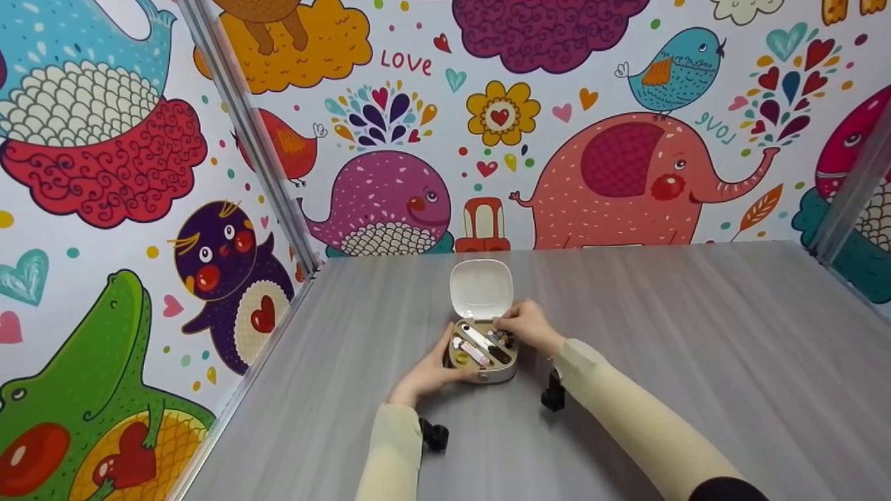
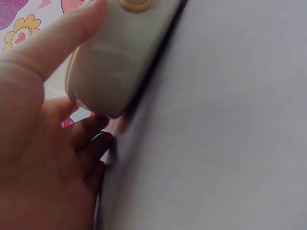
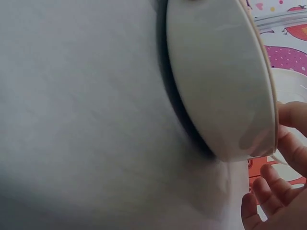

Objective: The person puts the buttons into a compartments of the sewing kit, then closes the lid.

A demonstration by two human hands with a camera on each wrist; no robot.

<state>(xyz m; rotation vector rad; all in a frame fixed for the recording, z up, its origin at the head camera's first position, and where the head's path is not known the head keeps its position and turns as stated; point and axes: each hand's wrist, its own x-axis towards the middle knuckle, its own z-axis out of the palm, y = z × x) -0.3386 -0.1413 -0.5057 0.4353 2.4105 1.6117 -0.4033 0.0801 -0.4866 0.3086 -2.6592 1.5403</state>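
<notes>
A small cream box (image 1: pixel 495 376) stands on the table with its white lid (image 1: pixel 480 289) raised at the back. My left hand (image 1: pixel 426 372) grips the box's left side, the thumb along the front wall below a round tan tab (image 2: pixel 136 4). Inside, divided sections hold a white-and-silver slim piece (image 1: pixel 476 337), a pink-and-white small tube (image 1: pixel 475 353), a dark-ended piece (image 1: pixel 498 354), a yellow ring-like item (image 1: pixel 461 358) and several tiny coloured bits (image 1: pixel 502 338). My right hand (image 1: pixel 532 324) reaches over the back right rim; whether its fingertips pinch anything is hidden.
The grey wood-grain table (image 1: pixel 647 348) spreads around the box. A cartoon-printed wall (image 1: pixel 550 160) rises behind it and another along the left, joined by a metal post (image 1: pixel 247 132). Black wrist mounts (image 1: pixel 553 393) hang under both forearms.
</notes>
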